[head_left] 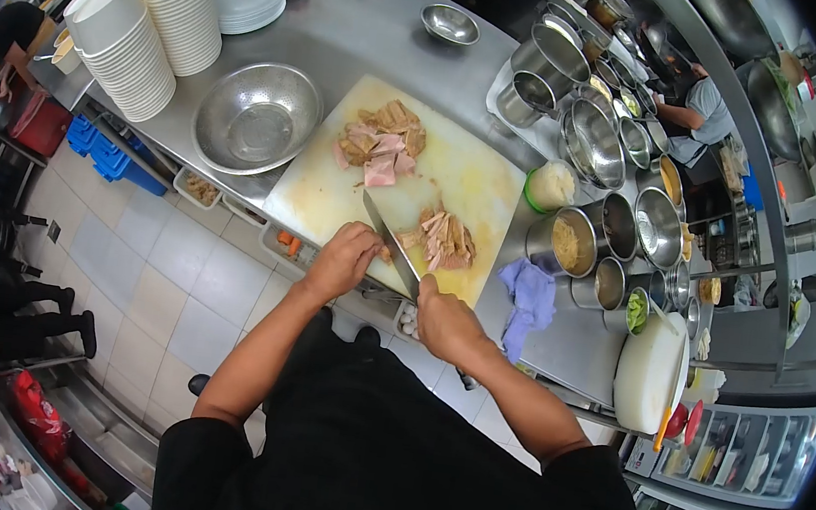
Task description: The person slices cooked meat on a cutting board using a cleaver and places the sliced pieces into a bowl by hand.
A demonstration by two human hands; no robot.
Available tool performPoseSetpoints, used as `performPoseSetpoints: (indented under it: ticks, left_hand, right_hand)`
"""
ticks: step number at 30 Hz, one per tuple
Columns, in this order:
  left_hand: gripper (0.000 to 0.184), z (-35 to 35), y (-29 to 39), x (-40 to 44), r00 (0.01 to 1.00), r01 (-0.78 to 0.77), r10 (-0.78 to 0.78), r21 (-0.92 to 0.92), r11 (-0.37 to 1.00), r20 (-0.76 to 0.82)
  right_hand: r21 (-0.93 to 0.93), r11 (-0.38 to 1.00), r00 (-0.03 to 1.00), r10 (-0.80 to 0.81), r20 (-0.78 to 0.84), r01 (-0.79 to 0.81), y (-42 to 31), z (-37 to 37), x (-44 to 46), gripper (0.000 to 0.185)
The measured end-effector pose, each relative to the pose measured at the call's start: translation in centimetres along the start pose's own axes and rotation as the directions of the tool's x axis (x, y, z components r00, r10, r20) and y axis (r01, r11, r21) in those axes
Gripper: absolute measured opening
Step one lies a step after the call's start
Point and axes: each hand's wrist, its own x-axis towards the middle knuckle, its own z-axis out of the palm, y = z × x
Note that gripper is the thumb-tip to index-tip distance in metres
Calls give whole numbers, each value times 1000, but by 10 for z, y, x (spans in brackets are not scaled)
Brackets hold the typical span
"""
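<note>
A long kitchen knife (386, 230) lies across the white cutting board (310, 188), its tip pointing away to the left. My right hand (449, 322) is closed around its handle. My left hand (347, 258) is on the near edge of the board, left of the blade, its curled fingers pinching a small piece of meat (386, 253). Right of the blade is a pile of sliced cooked meat (442, 239). Farther back on the board sits a larger heap of meat chunks (381, 138), some pink.
A steel bowl (257, 119) stands left of the board, with stacked white tubs (129, 52) and lids (250, 5) behind. A purple cloth (527, 304) and several steel pots (563, 240) are to the right. A co-worker (696, 112) is at the back right.
</note>
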Motion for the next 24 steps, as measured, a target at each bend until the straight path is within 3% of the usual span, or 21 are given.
performPoseSetpoints:
  ticks: [9,14,17,20,24]
  left_hand:
    - [11,-3,1,3,1000,-29,29,3,1000,-2]
    - [12,-1,-3,1,999,-34,34,-15,999,11]
    - [12,-2,-2,1,1000,-30,30,-31,999,7]
    - [11,-3,-1,0,999,-38,38,-17,999,-3]
    - [12,-5,2,1,999,-36,36,-18,999,5]
  right_hand:
    - [1,996,986,87,145,-88,-27,-57,-36,24]
    - [-62,998,999,9,50,-6,-8,-11,-10,23]
    - [-31,999,999,43,16,-43,-3,7,5,21]
    - [75,997,1000,3,-6,-2,3,-16,-5,22]
    - [81,997,999,5,53,-10,-15,-47,-30,23]
